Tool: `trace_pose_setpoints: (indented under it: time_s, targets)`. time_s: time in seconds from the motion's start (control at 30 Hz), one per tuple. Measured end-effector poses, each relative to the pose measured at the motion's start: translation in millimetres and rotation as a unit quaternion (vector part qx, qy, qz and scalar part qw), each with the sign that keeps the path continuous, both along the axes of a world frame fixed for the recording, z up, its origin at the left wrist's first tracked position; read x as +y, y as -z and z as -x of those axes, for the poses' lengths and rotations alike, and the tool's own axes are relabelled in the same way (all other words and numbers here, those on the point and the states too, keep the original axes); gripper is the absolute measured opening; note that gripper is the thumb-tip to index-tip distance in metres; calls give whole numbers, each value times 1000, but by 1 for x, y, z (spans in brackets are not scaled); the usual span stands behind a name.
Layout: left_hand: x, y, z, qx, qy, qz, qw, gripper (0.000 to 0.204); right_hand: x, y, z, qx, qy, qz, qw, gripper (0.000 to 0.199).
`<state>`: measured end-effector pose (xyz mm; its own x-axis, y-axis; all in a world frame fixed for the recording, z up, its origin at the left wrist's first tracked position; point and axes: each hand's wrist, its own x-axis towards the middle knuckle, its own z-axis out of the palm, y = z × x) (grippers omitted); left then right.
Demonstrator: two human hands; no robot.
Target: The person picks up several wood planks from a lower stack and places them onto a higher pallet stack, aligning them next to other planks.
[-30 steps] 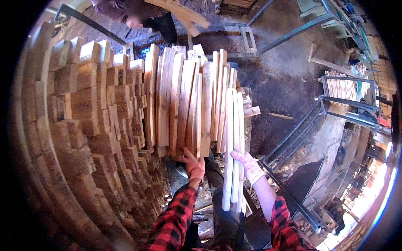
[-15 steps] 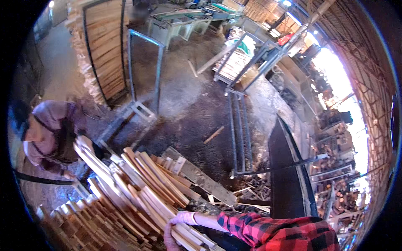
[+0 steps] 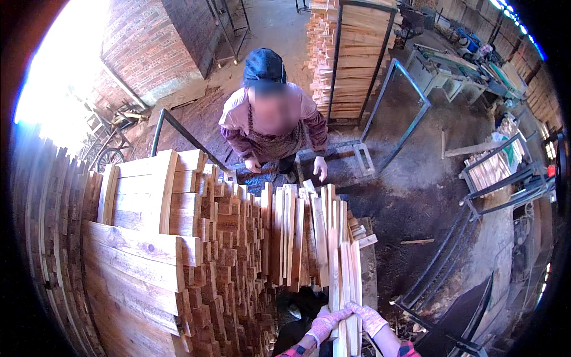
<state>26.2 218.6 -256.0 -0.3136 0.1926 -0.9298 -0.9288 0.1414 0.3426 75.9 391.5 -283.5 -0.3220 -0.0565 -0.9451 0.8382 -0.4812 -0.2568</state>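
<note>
left hand: I see my left hand [image 3: 324, 322], pink glove, at the bottom edge, fingers wrapped round the near end of the slat bundle [image 3: 344, 279]; closed on it.
right hand: my right hand [image 3: 370, 317], same pink glove, just right of the left one, clamped on the same bundle from the right side. Both touch the wood.
slat bundle: a few thin pale slats, held lengthwise, running away from me up onto the stack top; near ends at my gloves, far ends over the loose slats.
loose slats: a row of slats [image 3: 297, 238] lying side by side on the right part of the stack, ends uneven, just left of the bundle.
wood stack: big stack of short boards [image 3: 172, 250], fills the left and centre, end grain facing me. My landmark.
other person: a person [image 3: 270, 116] in a dark cap and pinkish top stands beyond the stack's far end, bent toward it, one gloved hand [image 3: 320, 168] hanging just above the far slat ends.
frames: metal frame [image 3: 386, 107] beyond the stack to the right; second tall wood pile [image 3: 351, 53] behind it.
floor: dark dirt floor [image 3: 416, 196] right of the stack.
sleeves: red plaid, barely in view; I cannot tell more.
</note>
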Motion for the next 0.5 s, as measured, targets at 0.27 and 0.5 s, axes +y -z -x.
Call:
trace_pose_setpoints:
  time_s: [0.27, 0.5]
  targets:
    - [-7, -123, 39, 342, -7, -38, 939, 120, 29, -123, 66, 302, -130, 25, 944, 74]
    - [-71, -313, 165, 413, -297, -203, 836, 66, -45, -287, 180, 444, -271, -20, 854, 102]
